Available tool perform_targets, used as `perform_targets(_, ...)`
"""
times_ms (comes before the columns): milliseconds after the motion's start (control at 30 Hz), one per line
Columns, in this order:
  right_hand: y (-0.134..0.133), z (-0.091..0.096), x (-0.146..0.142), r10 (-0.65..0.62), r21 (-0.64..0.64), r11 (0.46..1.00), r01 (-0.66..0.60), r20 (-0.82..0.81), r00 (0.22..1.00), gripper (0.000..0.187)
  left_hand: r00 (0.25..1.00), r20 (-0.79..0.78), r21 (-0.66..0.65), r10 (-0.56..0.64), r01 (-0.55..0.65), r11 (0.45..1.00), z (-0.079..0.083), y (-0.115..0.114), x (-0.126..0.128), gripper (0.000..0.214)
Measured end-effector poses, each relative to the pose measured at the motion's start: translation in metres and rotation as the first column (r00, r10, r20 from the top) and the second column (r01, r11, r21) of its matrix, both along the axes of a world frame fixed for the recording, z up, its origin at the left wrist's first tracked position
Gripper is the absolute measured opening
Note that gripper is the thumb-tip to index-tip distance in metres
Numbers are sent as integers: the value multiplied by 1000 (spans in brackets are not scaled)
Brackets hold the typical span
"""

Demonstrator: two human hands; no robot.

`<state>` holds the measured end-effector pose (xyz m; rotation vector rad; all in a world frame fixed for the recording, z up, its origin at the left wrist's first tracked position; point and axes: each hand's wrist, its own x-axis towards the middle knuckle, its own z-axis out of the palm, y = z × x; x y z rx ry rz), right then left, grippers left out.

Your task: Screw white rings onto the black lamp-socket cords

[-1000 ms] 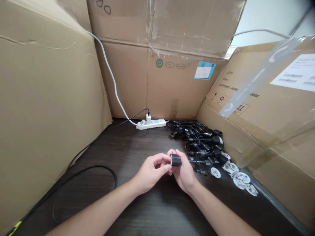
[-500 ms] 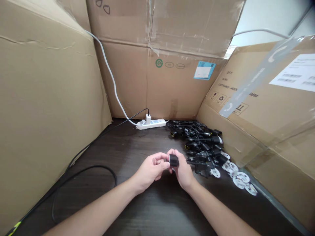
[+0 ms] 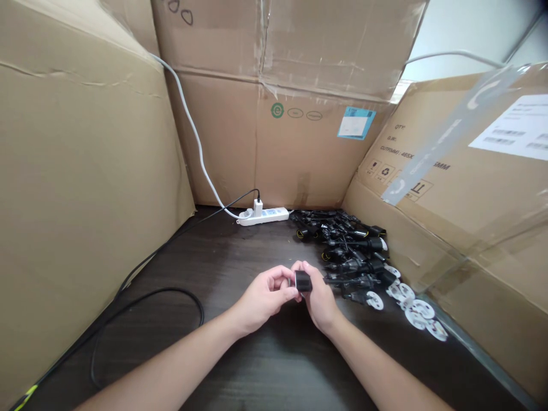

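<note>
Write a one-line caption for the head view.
Left hand and right hand grip a black plug beside a pile of black power cords.

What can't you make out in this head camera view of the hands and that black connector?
The black connector: part of it is hidden by the fingers of the left hand and right hand.
The pile of black cords: the cords overlap, hiding where each one runs.
The blue sticker: its print is too small to read.
The left forearm: cut off by the bottom edge.
</note>
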<state>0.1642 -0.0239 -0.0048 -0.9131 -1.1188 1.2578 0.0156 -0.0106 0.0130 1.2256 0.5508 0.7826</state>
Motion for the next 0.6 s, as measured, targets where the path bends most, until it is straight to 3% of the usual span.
perform_targets(333, 0, 3, 1, -56, 27, 998, 54, 119, 991, 44, 1000, 31, 11, 7, -7, 1000, -4, 1, 1, 39)
perform_targets(600, -3, 14, 1, -97, 71, 994, 83, 210, 973, 45, 998, -9, 123, 54, -52, 991, 0, -3, 2, 28)
